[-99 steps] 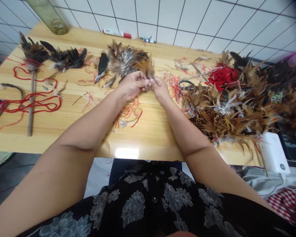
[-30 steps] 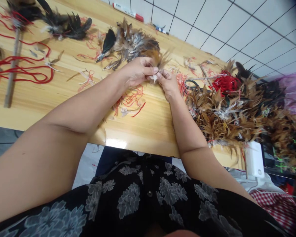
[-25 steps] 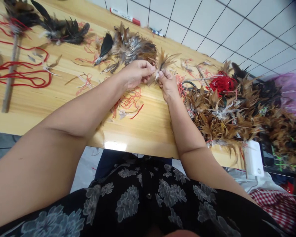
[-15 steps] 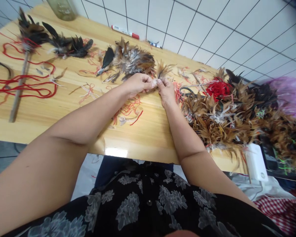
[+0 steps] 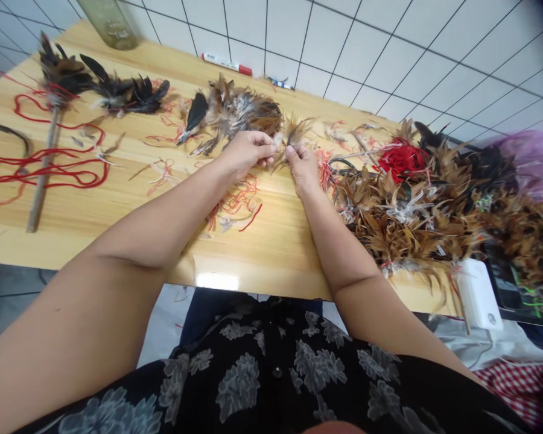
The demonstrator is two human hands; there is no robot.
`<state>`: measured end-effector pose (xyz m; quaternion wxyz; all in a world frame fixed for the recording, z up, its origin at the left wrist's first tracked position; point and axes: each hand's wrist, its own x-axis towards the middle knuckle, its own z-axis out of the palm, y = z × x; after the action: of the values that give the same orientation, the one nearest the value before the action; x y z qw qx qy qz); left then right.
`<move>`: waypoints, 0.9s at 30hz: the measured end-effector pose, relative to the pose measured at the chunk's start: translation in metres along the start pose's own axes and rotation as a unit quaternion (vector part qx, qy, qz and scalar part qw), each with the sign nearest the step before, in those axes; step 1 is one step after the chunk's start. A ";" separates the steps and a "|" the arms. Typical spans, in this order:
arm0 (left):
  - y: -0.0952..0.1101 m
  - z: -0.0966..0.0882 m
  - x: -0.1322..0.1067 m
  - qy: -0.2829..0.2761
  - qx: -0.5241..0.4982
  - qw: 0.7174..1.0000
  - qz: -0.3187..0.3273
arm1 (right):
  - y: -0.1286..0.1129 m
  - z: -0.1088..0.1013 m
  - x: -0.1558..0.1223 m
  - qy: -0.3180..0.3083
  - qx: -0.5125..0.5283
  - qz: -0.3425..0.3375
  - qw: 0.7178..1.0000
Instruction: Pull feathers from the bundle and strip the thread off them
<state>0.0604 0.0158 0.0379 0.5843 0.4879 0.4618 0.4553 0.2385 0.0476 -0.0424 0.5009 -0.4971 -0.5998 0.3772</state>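
My left hand [image 5: 245,157] and my right hand [image 5: 301,168] meet over the middle of the wooden table [image 5: 117,229]. Their fingertips pinch a small brown feather tuft [image 5: 292,136] with a pale base, and its barbs fan out beyond them. Behind my left hand lies a loose heap of brown and grey feathers [image 5: 239,113] with a black feather [image 5: 197,111]. Red and orange thread scraps [image 5: 238,205] lie below my hands. A large mound of brown feathers tied with white strips [image 5: 402,211] sits right of my right hand.
A ball of red yarn [image 5: 402,160] and a purple plastic bag [image 5: 534,163] are at the right. A feather duster on a stick [image 5: 54,102] lies among red cord at the left. A white power bank [image 5: 477,295] sits on the near edge. A marker [image 5: 226,64] and a glass bottle [image 5: 108,24] stand by the tiled wall.
The head view has shifted, so the table appears to move slightly. My hands have stayed together, and the feather tuft now stands more visibly between my fingertips, with a white tip no longer showing.
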 end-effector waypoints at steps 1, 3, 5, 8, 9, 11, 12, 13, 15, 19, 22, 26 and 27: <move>0.000 0.001 -0.001 -0.001 0.008 1.000 0.002 | -0.002 0.001 -0.001 0.009 -0.013 0.010 1.000; -0.001 0.001 -0.001 -0.002 0.020 1.000 0.006 | -0.006 0.004 -0.003 0.017 -0.038 0.022 0.999; -0.001 0.001 -0.001 -0.004 0.028 1.000 0.011 | -0.010 0.005 -0.004 0.010 -0.068 0.020 0.997; -0.002 0.000 -0.001 -0.007 0.049 0.999 0.015 | -0.008 0.006 -0.003 0.020 -0.108 0.017 0.994; -0.003 0.000 0.000 -0.007 0.058 0.998 0.015 | -0.007 0.005 -0.003 0.028 -0.119 0.015 0.992; -0.006 0.001 0.001 -0.007 0.076 0.997 0.017 | -0.003 0.004 -0.002 0.040 -0.141 0.008 0.989; -0.007 0.002 0.002 -0.005 0.086 0.996 0.019 | -0.002 0.004 -0.002 0.045 -0.153 0.004 0.987; -0.008 0.003 0.003 -0.002 0.096 0.995 0.021 | -0.002 0.004 -0.002 0.048 -0.166 0.001 0.985; -0.011 0.005 0.004 0.007 0.118 0.993 0.026 | -0.003 0.004 -0.004 0.049 -0.193 -0.001 0.980; -0.015 0.005 0.005 0.018 0.133 0.990 0.037 | -0.009 0.007 -0.006 0.048 -0.222 0.004 0.974; -0.016 0.002 0.007 0.009 0.105 0.994 0.035 | -0.010 0.007 -0.006 0.040 -0.204 0.005 0.978; -0.016 -0.003 0.009 -0.012 0.051 0.998 0.031 | -0.008 0.005 -0.003 0.002 -0.106 0.000 0.994; -0.015 -0.004 0.009 -0.015 0.038 0.999 0.033 | -0.008 0.004 -0.003 -0.008 -0.076 0.000 0.997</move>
<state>0.0595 0.0238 0.0217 0.5572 0.5311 0.4535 0.4492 0.2324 0.0428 -0.0361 0.4568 -0.5307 -0.6306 0.3349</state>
